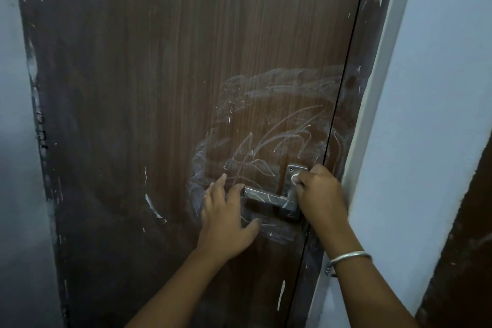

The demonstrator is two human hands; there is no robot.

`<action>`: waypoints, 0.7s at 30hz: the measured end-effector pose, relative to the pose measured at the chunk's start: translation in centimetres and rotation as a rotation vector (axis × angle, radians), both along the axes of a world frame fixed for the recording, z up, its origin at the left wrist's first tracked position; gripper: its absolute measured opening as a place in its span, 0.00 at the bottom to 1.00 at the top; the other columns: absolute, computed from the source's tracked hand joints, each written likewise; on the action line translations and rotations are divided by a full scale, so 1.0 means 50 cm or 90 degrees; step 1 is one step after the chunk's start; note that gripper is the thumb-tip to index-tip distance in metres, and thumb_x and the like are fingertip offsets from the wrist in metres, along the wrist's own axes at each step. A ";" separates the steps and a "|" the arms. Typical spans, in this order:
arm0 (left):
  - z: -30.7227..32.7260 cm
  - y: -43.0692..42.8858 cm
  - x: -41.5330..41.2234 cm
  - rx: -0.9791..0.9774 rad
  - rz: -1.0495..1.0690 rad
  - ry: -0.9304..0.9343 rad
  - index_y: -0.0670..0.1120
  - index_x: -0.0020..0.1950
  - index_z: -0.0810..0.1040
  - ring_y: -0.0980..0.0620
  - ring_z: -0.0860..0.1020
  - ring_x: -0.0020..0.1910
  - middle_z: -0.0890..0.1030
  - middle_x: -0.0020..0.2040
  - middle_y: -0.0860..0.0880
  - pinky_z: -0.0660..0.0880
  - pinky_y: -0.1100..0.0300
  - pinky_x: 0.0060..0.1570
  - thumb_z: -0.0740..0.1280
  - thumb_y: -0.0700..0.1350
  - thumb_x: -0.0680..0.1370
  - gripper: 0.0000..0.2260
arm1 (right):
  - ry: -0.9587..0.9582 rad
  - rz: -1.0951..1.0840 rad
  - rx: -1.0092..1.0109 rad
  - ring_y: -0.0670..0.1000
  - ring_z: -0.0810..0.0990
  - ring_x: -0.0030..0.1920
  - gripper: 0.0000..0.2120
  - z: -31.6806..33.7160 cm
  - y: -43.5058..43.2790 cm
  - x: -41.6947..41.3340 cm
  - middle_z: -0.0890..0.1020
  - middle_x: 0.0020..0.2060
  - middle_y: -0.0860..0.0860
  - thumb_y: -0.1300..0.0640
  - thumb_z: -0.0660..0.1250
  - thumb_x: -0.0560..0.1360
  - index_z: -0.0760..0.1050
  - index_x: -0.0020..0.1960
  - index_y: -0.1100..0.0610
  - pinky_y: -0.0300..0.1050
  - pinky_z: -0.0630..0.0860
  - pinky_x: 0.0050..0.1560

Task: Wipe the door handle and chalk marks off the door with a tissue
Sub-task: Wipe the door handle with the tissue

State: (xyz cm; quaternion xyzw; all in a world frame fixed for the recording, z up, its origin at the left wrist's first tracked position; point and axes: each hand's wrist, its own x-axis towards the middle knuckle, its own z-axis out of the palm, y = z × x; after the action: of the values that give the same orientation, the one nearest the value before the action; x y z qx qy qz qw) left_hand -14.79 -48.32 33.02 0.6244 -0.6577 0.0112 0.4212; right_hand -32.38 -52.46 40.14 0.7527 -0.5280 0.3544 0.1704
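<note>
- At the door's latch edge, in the head view, the right grip is curled closed round a small white wad of tissue. The wad is pinched between thumb and fingers, and only a bit of it shows.
- That tissue is pressed against the upper back plate of the door handle, just above where the lever joins the plate.
- From the right grip the lever runs leftward to the left grip, with white streaks along its top face.
- The left grip is open, its fingers spread and laid flat on the door. One finger touches the lever's free end, and the thumb lies on the wood below the lever.
- Chalk marks sit just above both grips. Thin scribbled lines lie nearest the handle, and a broad smeared ring around them passes by the left grip and arcs well above the right grip.
- A silver bangle circles the wrist below the right grip.
- Just right of the right grip stands the pale door frame, and beyond it a blue-grey wall.
</note>
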 end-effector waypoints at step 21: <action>0.039 0.009 -0.009 0.079 0.074 -0.184 0.52 0.73 0.51 0.40 0.44 0.74 0.49 0.76 0.49 0.54 0.40 0.69 0.67 0.55 0.70 0.37 | 0.141 0.046 0.026 0.54 0.77 0.41 0.07 0.015 -0.009 0.045 0.76 0.46 0.56 0.64 0.62 0.76 0.79 0.48 0.61 0.40 0.66 0.37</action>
State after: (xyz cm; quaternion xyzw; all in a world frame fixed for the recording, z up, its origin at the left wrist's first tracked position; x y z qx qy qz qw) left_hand -15.26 -47.86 34.97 0.6780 -0.6738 0.0848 0.2813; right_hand -30.16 -52.89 40.86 0.8091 -0.4857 0.2639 0.1995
